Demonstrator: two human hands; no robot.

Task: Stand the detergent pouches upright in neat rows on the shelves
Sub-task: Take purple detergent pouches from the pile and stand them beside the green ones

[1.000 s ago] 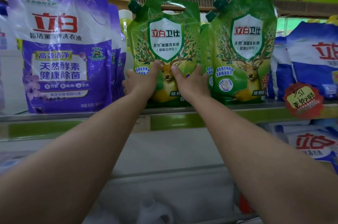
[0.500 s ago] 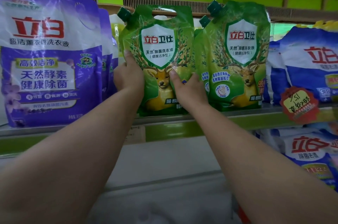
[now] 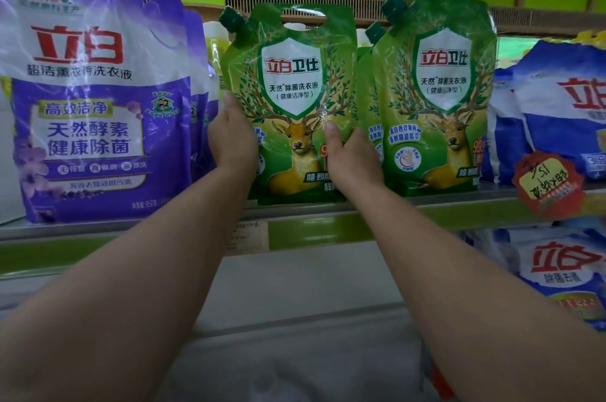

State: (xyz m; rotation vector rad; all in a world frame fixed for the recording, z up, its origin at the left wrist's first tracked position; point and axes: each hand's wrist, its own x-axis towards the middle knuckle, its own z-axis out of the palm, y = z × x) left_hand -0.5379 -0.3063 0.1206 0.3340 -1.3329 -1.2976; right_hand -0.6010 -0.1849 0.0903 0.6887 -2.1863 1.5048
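Observation:
A green detergent pouch with a deer picture (image 3: 292, 100) stands upright at the front of the upper shelf (image 3: 311, 221). My left hand (image 3: 231, 139) grips its left edge. My right hand (image 3: 351, 154) grips its right edge, thumb on the front. A second green deer pouch (image 3: 439, 90) stands upright just to its right, touching it, with another green pouch partly hidden between and behind them.
A large purple pouch (image 3: 91, 96) stands at the left with more purple ones behind it. Blue and white pouches (image 3: 557, 113) fill the right end, and one lies on the lower shelf (image 3: 564, 273). A red price tag (image 3: 547, 185) hangs from the shelf edge.
Both hands have slid from the lower front of the green pouch up to its side edges. The pouch stays upright on the shelf.

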